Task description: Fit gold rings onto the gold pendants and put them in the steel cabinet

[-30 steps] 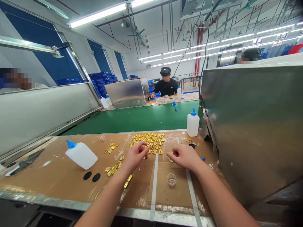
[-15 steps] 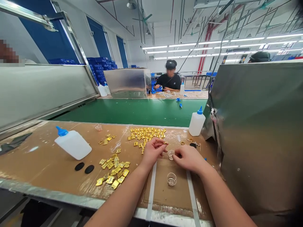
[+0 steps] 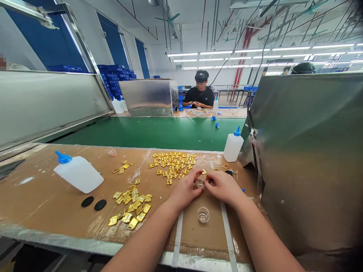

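My left hand (image 3: 185,189) curves its thumb and fingers around a small clear plastic cup (image 3: 200,184). My right hand (image 3: 224,186) is closed at the cup's right side, its fingertips bent inward; whatever they pinch is hidden. Just beyond both hands lies a single gold-coloured piece (image 3: 203,172). Nearer to me, a second clear cup (image 3: 203,215) stands on the cardboard between two tape strips. Many small gold square pieces (image 3: 172,162) form a pile behind my left hand, and a looser group of gold pieces (image 3: 133,204) is spread to its left.
A white bottle with a blue cap (image 3: 78,174) lies tilted at left, near two black discs (image 3: 100,205). Another white bottle (image 3: 233,146) stands at right beside a metal panel (image 3: 306,158). Behind runs a green belt (image 3: 170,132); a person (image 3: 200,94) sits across it.
My left hand has let go of a gold piece, which now lies beyond the hands, and has come around the far cup. My right hand has shifted slightly left. The view has turned slightly right.
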`<state>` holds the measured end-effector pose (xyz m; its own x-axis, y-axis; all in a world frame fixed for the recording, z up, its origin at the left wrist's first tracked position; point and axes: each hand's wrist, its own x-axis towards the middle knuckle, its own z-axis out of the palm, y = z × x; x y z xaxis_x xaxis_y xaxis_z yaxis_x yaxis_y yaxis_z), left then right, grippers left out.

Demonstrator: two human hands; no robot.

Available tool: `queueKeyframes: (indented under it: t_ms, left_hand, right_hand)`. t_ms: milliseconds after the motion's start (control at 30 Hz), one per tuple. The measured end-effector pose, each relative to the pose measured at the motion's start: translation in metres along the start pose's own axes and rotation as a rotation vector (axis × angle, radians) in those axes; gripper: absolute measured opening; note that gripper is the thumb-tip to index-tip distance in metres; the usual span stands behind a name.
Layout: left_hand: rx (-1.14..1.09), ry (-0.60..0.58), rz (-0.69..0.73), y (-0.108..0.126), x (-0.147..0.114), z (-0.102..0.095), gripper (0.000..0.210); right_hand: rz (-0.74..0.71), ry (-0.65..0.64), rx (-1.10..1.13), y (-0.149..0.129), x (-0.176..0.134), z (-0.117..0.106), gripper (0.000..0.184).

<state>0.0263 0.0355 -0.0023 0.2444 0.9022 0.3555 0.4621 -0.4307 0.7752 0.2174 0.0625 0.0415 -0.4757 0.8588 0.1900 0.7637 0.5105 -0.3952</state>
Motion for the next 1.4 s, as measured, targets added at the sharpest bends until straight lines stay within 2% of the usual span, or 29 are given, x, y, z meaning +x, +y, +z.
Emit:
queueKeyframes:
  t_ms: [167, 267, 467, 767, 933, 1100, 1233, 1333, 1400]
  left_hand:
    - [0.129, -0.02, 0.039, 0.0, 0.0, 0.002, 0.067]
    - [0.195, -0.052, 0.059, 0.0, -0.002, 0.002, 0.069]
    - [0.116, -0.053, 0.028, 0.004, -0.002, 0.002, 0.07]
    - [0.179, -0.026, 0.049, 0.002, -0.003, 0.003, 0.079]
    - [0.191, -0.024, 0.058, 0.0, -0.003, 0.004, 0.082]
    - [0.177, -0.033, 0.053, -0.005, -0.003, 0.008, 0.087]
    - [0.145, -0.038, 0.03, 0.001, -0.005, 0.005, 0.09]
    - [0.117, 0.044, 0.045, 0.011, -0.007, -0.003, 0.084]
    - [0.05, 0.149, 0.028, 0.017, -0.006, -0.008, 0.063]
  right_hand:
    - [0.033, 0.04, 0.065, -0.002, 0.001, 0.0, 0.02]
    - [0.058, 0.013, 0.149, 0.0, 0.002, 0.002, 0.025]
    - [0.134, -0.073, 0.346, 0.005, 0.003, 0.011, 0.025]
    - [-0.003, 0.118, 0.19, -0.004, 0.004, 0.011, 0.022]
    - [0.036, 0.139, 0.175, -0.001, 0.006, 0.013, 0.018]
    - [0.104, 0.046, 0.347, 0.007, 0.009, 0.024, 0.019]
    - [0.185, 0.13, 0.545, 0.012, 0.015, 0.03, 0.019]
    - [0.262, 0.213, 0.677, 0.015, 0.019, 0.03, 0.022]
    - [0.31, 0.243, 0.764, 0.016, 0.02, 0.028, 0.023]
